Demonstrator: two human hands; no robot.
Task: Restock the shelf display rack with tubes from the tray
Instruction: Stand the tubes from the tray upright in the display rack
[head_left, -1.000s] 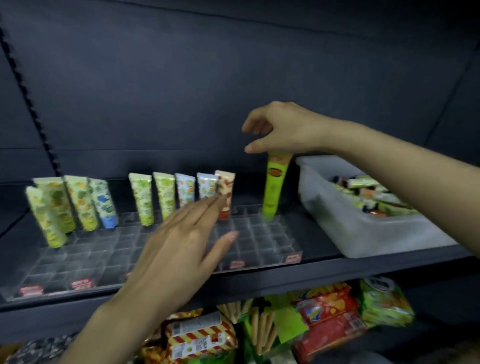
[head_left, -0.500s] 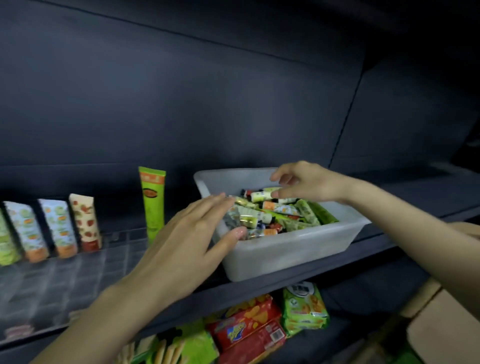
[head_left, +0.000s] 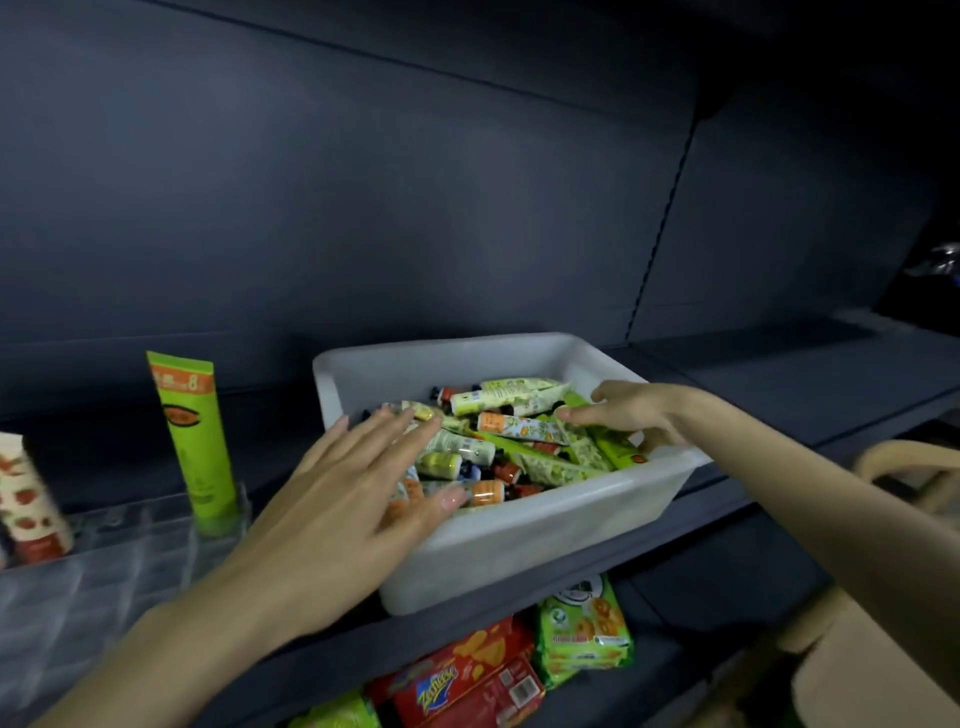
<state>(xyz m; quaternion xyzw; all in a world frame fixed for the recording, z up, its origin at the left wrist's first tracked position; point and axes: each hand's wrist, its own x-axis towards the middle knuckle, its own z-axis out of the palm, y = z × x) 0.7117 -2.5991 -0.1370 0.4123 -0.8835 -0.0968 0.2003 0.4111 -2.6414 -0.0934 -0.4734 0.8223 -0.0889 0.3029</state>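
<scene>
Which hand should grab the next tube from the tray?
Probably right. The right hand is curled low among the tubes in the tray, thumb and fingers apart. The left hand is flat, splayed over the near-left corner.

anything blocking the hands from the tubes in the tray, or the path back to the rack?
Nothing visible. The tray is open-topped; the left hand hovers open over the tubes at its near left corner, and the right hand reaches into the pile. The rack sits left; its near slots look empty beside the green tube.
</scene>
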